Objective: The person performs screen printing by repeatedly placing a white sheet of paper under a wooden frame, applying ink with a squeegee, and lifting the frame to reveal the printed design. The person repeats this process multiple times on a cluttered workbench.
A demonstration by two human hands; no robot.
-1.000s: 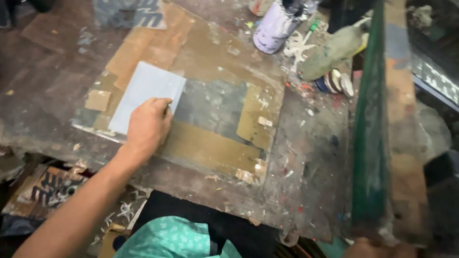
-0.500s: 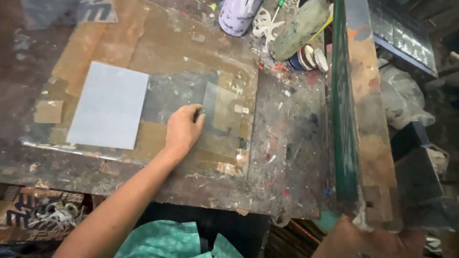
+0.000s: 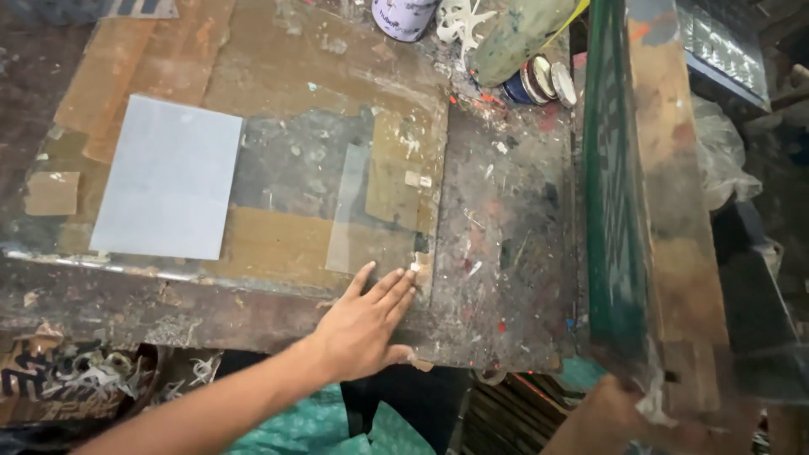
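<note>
My left hand lies flat, palm down, on the near edge of a paint-stained workbench and holds nothing. Its fingertips touch the near right corner of a taped glass plate. A pale blue-grey sheet lies on the plate's left side, well away from the hand. A clear strip lies just beyond the fingers. At the right a green-edged wooden screen frame stands tilted up. My right hand, blurred at the bottom, grips the frame's near end.
A white paint jar, a smeared bottle and small round tins crowd the far edge. Printed cloth pieces lie below the bench at the left. A clear plastic bag sits beyond the frame.
My left hand has left the blue-grey sheet and slid right and toward me, to the plate's near right corner. The sheet stays flat on the glass.
</note>
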